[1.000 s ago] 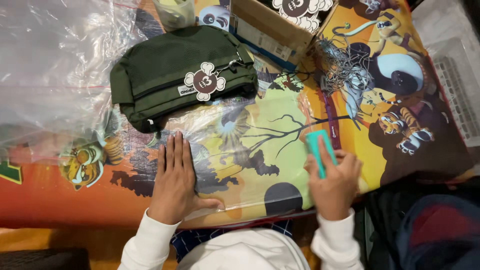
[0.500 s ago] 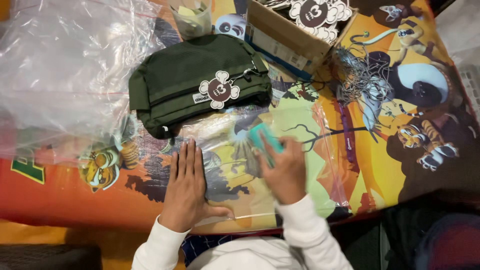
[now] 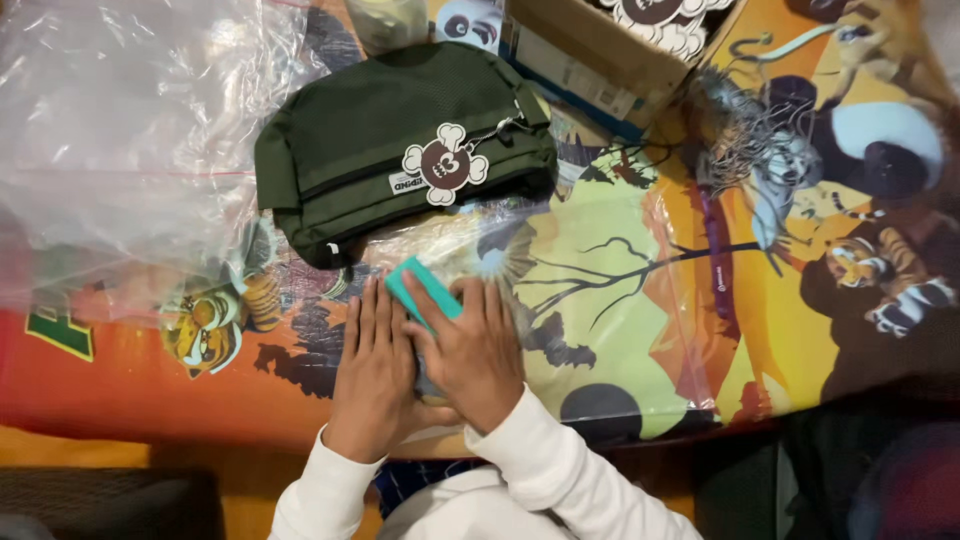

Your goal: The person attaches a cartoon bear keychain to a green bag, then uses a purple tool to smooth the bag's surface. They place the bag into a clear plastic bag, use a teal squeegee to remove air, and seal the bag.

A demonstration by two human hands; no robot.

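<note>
Cartoon-printed cloth [image 3: 640,340], bright with orange and yellow animal figures, covers the desk seen from above. At centre, a flat teal card-like tool [image 3: 422,291] lies tilted on a clear plastic sheet [image 3: 470,240], its lower end gripped by the right hand [image 3: 470,350], whose fingers curl over it. The left hand [image 3: 372,370] lies flat just beside the right, fingers together and extended, palm pressing the plastic down; the two hands touch at the thumbs. Both wrists emerge from white sleeves [image 3: 560,480]. Just above the tool sits a dark green pouch bag [image 3: 400,150] bearing a brown-and-white cartoon hang tag [image 3: 445,165]; the bag's lower edge rests on the plastic sheet. To the upper left spreads a heap of crumpled clear plastic bags [image 3: 130,130]. At upper right stands an open cardboard box [image 3: 600,60], near the bag, with a tangle of grey string [image 3: 745,145] beside it. A purple strip [image 3: 715,260] lies below the string.
</note>
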